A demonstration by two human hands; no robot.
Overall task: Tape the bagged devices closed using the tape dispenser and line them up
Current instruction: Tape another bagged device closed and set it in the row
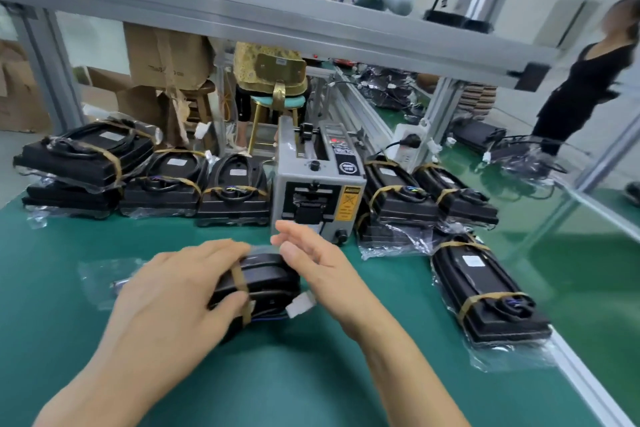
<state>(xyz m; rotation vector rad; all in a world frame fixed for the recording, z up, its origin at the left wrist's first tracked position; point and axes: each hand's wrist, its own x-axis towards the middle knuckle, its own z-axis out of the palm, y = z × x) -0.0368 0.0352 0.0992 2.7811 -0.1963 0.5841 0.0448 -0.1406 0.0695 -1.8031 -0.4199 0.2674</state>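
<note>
Head view: the bagged device (258, 282) lies on the green worktop (69, 253) just in front of the tape dispenser (317, 180), prob. kept that close so a cut strip travels only a short way. Left hand (180, 291) lies over the device's left side, fingers spread and bent down on the bag w/ thumb at the near edge, looks like it's pinning the plastic flat. Right hand (308, 253) sits at the far right corner, between device and dispenser mouth, fingers relaxed and apart; it seems to touch the loose bag flap, can't tell if a tape strip is in it. A brown band crosses the device; a white connector (300, 303) pokes out on the right. Left of the dispenser, finished bagged units (194, 184) stand in a row, more to its right (429, 198), so line-up is partly done. Dispenser carries a yellow warning sticker (346, 203) and a round black label, text too small to read.
</note>
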